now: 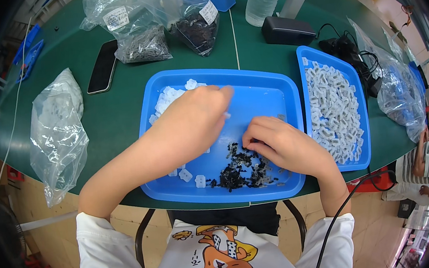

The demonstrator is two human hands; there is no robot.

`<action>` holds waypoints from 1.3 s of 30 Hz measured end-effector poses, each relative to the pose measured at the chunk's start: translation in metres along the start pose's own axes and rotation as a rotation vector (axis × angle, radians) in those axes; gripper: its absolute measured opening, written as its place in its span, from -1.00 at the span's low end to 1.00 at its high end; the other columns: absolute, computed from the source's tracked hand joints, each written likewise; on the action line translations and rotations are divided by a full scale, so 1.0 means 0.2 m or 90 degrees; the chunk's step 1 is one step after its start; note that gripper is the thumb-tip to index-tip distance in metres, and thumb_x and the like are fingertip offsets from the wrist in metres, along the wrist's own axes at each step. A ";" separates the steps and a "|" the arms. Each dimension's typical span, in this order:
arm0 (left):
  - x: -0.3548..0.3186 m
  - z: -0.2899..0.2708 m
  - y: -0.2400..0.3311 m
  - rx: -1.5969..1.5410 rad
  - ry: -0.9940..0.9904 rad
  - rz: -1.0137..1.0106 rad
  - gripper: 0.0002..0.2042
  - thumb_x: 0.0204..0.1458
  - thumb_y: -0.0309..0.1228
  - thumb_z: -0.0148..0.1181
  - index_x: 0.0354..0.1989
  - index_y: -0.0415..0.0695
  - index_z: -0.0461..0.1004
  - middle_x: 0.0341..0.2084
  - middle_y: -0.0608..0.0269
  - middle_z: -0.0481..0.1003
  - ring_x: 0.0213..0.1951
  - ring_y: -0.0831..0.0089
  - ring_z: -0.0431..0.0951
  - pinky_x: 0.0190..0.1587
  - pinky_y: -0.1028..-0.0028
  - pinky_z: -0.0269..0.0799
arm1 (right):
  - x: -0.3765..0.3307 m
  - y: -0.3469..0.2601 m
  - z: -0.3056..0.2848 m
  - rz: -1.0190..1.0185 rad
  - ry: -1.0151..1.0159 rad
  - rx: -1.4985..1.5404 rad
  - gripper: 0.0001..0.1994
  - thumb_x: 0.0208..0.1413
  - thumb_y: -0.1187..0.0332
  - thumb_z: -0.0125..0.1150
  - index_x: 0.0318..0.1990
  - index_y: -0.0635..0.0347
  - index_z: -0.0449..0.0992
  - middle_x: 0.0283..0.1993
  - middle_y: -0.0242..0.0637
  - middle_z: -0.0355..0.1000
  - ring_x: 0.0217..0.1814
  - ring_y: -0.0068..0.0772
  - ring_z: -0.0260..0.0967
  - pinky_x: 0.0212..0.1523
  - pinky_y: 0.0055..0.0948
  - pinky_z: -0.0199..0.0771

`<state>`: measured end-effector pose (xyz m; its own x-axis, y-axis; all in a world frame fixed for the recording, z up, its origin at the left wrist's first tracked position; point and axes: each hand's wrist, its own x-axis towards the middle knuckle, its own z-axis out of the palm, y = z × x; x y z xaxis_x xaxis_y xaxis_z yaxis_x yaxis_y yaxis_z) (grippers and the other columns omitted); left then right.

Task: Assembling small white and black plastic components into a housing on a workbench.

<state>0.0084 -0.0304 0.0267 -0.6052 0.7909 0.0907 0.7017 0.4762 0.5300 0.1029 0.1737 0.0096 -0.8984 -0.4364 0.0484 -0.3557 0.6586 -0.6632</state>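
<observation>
Sorting is being carried out over the large blue tray (266, 86), which is sitting at the near edge of the green table (116, 117); the work is probably best done with both hands kept low over the tray floor so that loose pieces are not being flicked over the rim. A heap of small white plastic parts (168, 98) is lying in the tray's far left corner, and the left hand (190, 123) is being held above and just beside it, fingers loosely curled and pointing right; whether anything is being pinched there cannot be told. A scatter of small black parts (238, 171) is lying on the near right of the tray floor, and the right hand (276, 144) is being rested at its edge, fingertips bent down and nearly closed on the pieces, though a held piece cannot be made out. Picking is judged to be going best one piece at a time, colours being kept apart. A second blue tray (353, 78), filled with white parts, is lying just beside on the right. Clear bags (59, 132) are lying at left, further bags with dark parts (145, 43) at the far side, a phone (102, 67) near them. Nothing is blocking the hands.
</observation>
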 end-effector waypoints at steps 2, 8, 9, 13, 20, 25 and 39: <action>0.02 0.00 0.02 -0.092 -0.006 -0.014 -0.90 0.06 -0.52 0.14 -0.28 -0.27 0.42 -0.48 0.07 0.49 -0.39 0.20 0.54 -0.29 0.32 0.43 | 0.00 0.00 0.00 0.034 0.016 0.034 -0.92 0.10 0.53 0.17 -0.25 0.25 0.49 -0.28 -0.25 0.45 -0.17 -0.21 0.44 -0.10 -0.36 0.40; 0.08 0.03 -0.01 -0.316 -0.026 -0.065 -0.85 0.07 -0.53 0.15 -0.20 -0.31 0.50 -0.44 0.19 0.54 -0.37 0.49 0.54 -0.22 0.50 0.47 | 0.02 0.00 -0.02 0.086 0.215 0.159 -0.93 0.12 0.53 0.18 -0.24 0.30 0.49 -0.34 -0.20 0.50 -0.28 -0.28 0.51 -0.23 -0.42 0.46; 0.09 0.04 -0.02 -0.354 -0.029 -0.070 -0.83 0.08 -0.52 0.15 -0.18 -0.31 0.52 -0.41 0.21 0.55 -0.34 0.51 0.55 -0.20 0.51 0.48 | 0.02 0.02 -0.03 0.076 0.256 0.161 -0.92 0.11 0.54 0.19 -0.24 0.30 0.50 -0.34 -0.21 0.51 -0.28 -0.33 0.51 -0.23 -0.44 0.47; 0.11 0.05 -0.02 -0.484 -0.041 -0.117 -0.78 0.11 -0.49 0.14 -0.10 -0.30 0.55 -0.35 0.23 0.58 -0.25 0.56 0.56 -0.12 0.53 0.48 | 0.02 0.04 -0.03 0.081 0.350 0.194 -0.87 0.07 0.54 0.24 -0.20 0.29 0.55 -0.28 -0.26 0.56 -0.26 -0.43 0.51 -0.16 -0.47 0.48; 0.12 0.07 0.00 -0.538 -0.015 -0.117 -0.73 0.14 -0.46 0.12 -0.03 -0.31 0.53 -0.32 0.18 0.58 -0.22 0.54 0.57 -0.08 0.52 0.48 | 0.01 0.03 -0.05 0.098 0.361 0.142 -0.84 0.03 0.53 0.27 -0.19 0.24 0.60 -0.29 -0.31 0.57 -0.31 -0.48 0.44 -0.18 -0.51 0.45; 0.11 0.08 0.00 -0.562 -0.017 -0.117 -0.73 0.14 -0.46 0.12 -0.03 -0.30 0.53 -0.31 0.18 0.58 -0.21 0.54 0.57 -0.06 0.51 0.48 | 0.01 0.02 -0.06 0.116 0.371 0.129 -0.84 0.00 0.54 0.29 -0.22 0.21 0.62 -0.30 -0.31 0.56 -0.33 -0.49 0.40 -0.23 -0.52 0.42; 0.12 0.08 0.00 -0.668 -0.045 -0.147 -0.72 0.14 -0.43 0.16 -0.02 -0.30 0.52 -0.27 0.17 0.56 -0.19 0.52 0.56 -0.04 0.52 0.47 | 0.02 0.02 -0.06 0.087 0.374 0.104 -0.82 0.00 0.54 0.26 -0.21 0.20 0.63 -0.32 -0.28 0.56 -0.35 -0.47 0.42 -0.26 -0.51 0.42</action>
<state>-0.0002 -0.0060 0.0143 -0.6354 0.7603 -0.1351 -0.1194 0.0762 0.9899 0.0957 0.1822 0.0170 -0.9409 0.0861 0.3274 -0.2254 0.5622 -0.7957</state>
